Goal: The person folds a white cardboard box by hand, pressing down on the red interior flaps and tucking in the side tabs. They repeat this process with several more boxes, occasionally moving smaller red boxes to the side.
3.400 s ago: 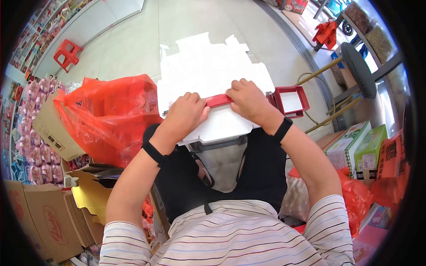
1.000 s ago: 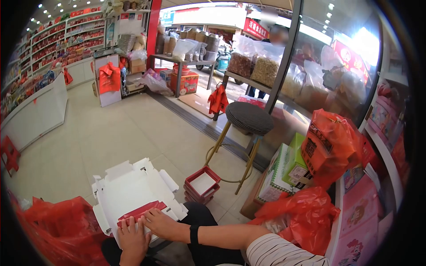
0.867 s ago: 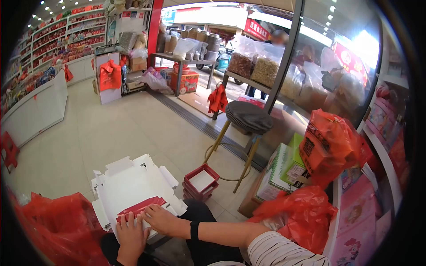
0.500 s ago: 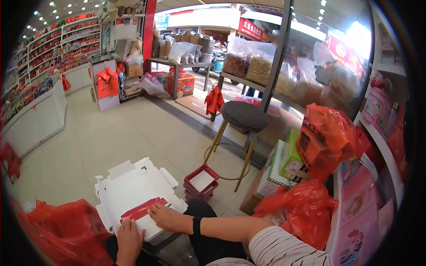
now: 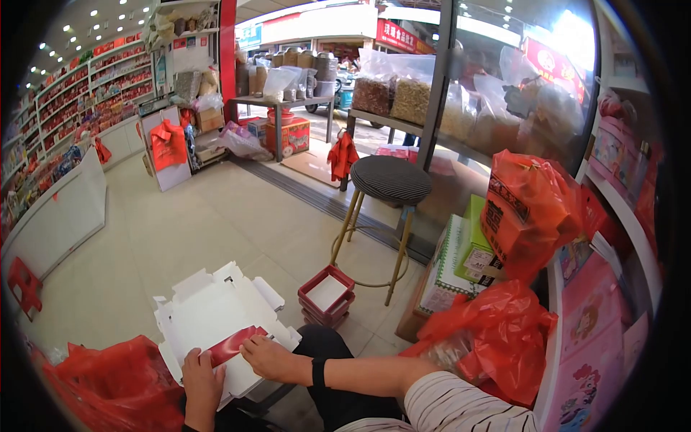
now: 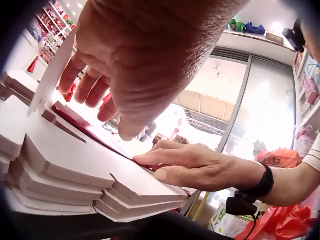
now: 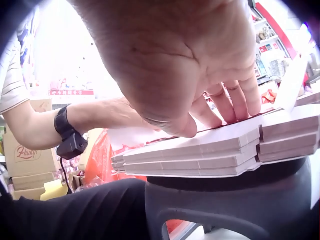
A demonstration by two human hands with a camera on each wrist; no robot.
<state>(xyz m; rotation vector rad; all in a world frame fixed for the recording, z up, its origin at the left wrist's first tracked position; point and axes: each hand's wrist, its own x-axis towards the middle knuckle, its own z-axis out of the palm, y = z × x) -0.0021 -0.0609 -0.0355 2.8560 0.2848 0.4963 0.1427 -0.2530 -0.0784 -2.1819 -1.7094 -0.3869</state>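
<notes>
A stack of flat, die-cut white cardboard box blanks [image 5: 205, 311] lies in front of me on a dark grey stool [image 7: 225, 197]. Along the near part of the top blank runs a glossy red strip [image 5: 233, 345], which looks like a folded flap of card. My left hand [image 5: 202, 380] rests at the strip's left end, its fingers extended. At the other end my right hand [image 5: 272, 358] touches the strip with fingers laid forward. The left wrist view shows the right hand's index finger and thumb along the card edge. Seen from the right wrist, the fingertips rest on the top blank.
Small red-rimmed trays [image 5: 327, 295] are stacked on the floor to the right, near a tall round stool [image 5: 391, 180]. A red plastic bag [image 5: 119, 374] stands close on the left. Boxes and more red bags [image 5: 497, 331] fill the right side.
The head view has lifted from the lap toward the shop door. My hands, close together on the red strip a second ago, have moved apart to its two ends, exposing its middle.
</notes>
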